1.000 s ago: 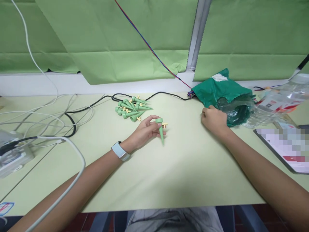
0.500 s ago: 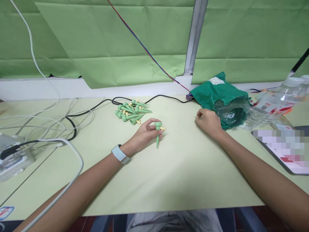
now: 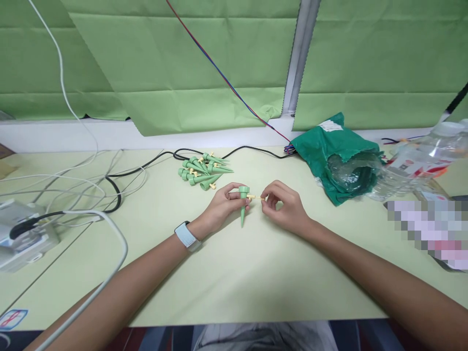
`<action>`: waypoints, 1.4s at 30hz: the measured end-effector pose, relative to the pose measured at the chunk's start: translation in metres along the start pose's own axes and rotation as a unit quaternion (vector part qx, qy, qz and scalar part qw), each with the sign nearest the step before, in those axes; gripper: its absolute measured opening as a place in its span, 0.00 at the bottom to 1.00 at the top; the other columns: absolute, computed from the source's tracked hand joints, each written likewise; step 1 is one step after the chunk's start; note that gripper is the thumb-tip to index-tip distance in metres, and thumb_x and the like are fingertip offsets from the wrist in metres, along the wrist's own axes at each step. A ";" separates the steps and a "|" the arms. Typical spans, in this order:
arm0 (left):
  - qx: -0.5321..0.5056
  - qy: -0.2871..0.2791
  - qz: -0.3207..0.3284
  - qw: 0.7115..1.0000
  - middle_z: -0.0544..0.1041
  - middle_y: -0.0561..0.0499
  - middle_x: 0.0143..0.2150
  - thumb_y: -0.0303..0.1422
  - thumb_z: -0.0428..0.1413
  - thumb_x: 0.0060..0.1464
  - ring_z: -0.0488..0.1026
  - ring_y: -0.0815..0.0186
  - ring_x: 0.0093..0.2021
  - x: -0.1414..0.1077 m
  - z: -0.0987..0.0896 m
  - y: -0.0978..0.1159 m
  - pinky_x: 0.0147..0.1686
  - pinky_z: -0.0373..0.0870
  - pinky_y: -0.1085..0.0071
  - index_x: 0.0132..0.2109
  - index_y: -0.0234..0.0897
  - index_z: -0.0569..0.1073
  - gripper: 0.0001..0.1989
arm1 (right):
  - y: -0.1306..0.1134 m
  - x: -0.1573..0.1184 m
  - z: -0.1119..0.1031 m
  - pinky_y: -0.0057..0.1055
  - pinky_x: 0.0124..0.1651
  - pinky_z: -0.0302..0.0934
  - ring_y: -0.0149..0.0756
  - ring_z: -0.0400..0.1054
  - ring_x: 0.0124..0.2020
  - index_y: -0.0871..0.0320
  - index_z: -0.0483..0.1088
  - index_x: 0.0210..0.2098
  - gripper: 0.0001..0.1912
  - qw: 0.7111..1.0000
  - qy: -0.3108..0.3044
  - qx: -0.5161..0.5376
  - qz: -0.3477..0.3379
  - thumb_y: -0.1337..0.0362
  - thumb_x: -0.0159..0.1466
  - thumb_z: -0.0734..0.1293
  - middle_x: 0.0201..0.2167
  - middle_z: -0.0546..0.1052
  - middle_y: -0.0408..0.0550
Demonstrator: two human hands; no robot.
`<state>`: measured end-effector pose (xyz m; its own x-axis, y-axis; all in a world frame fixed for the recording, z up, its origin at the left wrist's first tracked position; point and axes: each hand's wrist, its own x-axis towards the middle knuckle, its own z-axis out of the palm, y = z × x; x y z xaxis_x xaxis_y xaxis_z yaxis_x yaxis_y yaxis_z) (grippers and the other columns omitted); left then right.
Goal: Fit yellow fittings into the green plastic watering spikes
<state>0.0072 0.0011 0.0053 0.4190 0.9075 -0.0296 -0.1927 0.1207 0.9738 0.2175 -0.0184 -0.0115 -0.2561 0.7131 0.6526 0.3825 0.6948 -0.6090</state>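
My left hand [image 3: 226,202] grips a green plastic watering spike [image 3: 243,204], its pointed end down and its wide cap up. A small yellow valve [image 3: 251,197] juts from the spike's side toward the right. Between the thumb and fingertips of my right hand [image 3: 285,204] is a thin yellow piece [image 3: 261,198], close to the valve's outer end; whether they touch I cannot tell. Behind my left hand lies a pile of similar green spikes [image 3: 199,170] with yellow valves.
A torn green plastic bag [image 3: 318,141] sits at the back right, beside clear bottles [image 3: 420,161]. A tablet-like device [image 3: 438,265], partly blurred, lies at the right. White cables [image 3: 66,178] and a power strip [image 3: 29,243] occupy the left. A black cable [image 3: 256,147] runs along the back.
My right hand has moved left from near the green bag, bringing the thin yellow piece up to the valve. My left hand still holds the spike in nearly the same place.
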 end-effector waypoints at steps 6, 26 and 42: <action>-0.004 -0.018 0.001 1.000 0.78 0.53 0.32 0.30 0.69 0.49 0.77 0.65 0.34 0.000 -0.002 0.000 0.41 0.72 0.67 0.46 0.37 0.72 0.19 | 0.000 -0.001 -0.001 0.29 0.30 0.66 0.29 0.68 0.27 0.56 0.70 0.37 0.03 1.000 -0.001 0.007 -0.005 0.69 0.64 0.66 0.36 0.71 0.46; 0.019 -0.040 0.006 0.999 0.75 0.54 0.29 0.31 0.68 0.49 0.78 0.63 0.35 -0.001 0.000 -0.001 0.44 0.72 0.63 0.46 0.37 0.73 0.19 | 0.002 -0.008 0.006 0.28 0.31 0.64 0.30 0.70 0.24 0.53 0.66 0.49 0.09 0.991 -0.065 0.062 0.104 0.58 0.72 0.59 0.33 0.77 0.43; 0.045 -0.071 -0.007 0.996 0.77 0.52 0.32 0.31 0.68 0.51 0.78 0.63 0.34 -0.003 0.000 0.002 0.42 0.72 0.64 0.48 0.38 0.73 0.18 | 0.004 -0.006 -0.001 0.29 0.31 0.52 0.31 0.62 0.26 0.56 0.68 0.36 0.13 0.982 -0.110 -0.151 -0.036 0.59 0.74 0.58 0.30 0.74 0.45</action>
<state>0.0057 -0.0010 0.0068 0.5434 0.8393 -0.0181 -0.1075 0.0910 0.9900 0.2214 -0.0203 -0.0175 -0.4648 0.6893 0.5557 0.5931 0.7084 -0.3826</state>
